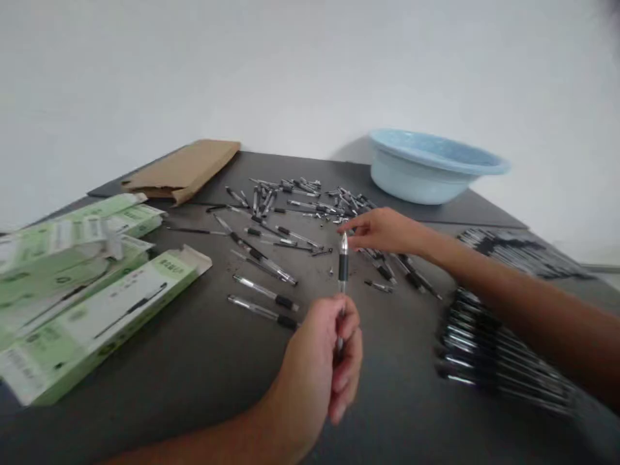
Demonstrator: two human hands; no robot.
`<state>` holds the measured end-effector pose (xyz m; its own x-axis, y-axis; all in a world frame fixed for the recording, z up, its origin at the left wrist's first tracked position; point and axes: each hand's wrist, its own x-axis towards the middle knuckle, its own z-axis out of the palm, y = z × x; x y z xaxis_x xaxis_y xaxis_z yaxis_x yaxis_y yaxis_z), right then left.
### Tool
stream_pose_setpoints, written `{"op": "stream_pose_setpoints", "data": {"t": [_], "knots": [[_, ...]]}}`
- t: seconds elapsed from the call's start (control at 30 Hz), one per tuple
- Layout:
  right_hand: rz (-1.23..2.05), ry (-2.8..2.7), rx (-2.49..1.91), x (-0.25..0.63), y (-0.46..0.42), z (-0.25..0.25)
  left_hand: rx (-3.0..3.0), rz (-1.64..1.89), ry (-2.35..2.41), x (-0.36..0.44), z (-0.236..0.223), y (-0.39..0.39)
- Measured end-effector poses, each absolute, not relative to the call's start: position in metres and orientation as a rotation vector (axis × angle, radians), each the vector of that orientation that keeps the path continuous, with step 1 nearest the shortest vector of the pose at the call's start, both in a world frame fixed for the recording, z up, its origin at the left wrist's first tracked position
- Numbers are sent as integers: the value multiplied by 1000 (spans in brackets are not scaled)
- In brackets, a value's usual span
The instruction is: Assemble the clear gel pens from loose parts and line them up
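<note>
My left hand (322, 361) is closed around a clear pen (343, 265) with a black grip, held upright with its silver tip pointing up. My right hand (382, 231) is just behind and right of that tip, fingers stretched out and slightly apart, with nothing visible in them. Beneath and beyond it, pen parts (303, 205) lie scattered on the dark table (203, 361), among them clear barrels with black grips and small silver tips. Two pen barrels (264, 292) rest side by side left of my left hand.
Green-and-white refill boxes (130, 300) pile up at the left. Behind them lies a brown cardboard packet (188, 169). A light blue basin (421, 171) stands at the back right. Rows of pens (484, 342) lie at the right, partly under my right forearm. A white wall borders the table.
</note>
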<state>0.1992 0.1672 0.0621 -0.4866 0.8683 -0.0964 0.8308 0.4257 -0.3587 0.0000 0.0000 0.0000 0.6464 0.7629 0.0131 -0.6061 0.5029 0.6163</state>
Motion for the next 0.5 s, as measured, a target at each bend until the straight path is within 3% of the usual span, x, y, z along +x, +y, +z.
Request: {"op": "stream_pose_setpoints", "data": {"t": [0.2,0.5], "knots": [[306,-2431,-1475,214,143,79,683,768,434,0,7,-2],[344,-2564,-1587,240,125,82,834,733,531,7,-16,-17]]}}
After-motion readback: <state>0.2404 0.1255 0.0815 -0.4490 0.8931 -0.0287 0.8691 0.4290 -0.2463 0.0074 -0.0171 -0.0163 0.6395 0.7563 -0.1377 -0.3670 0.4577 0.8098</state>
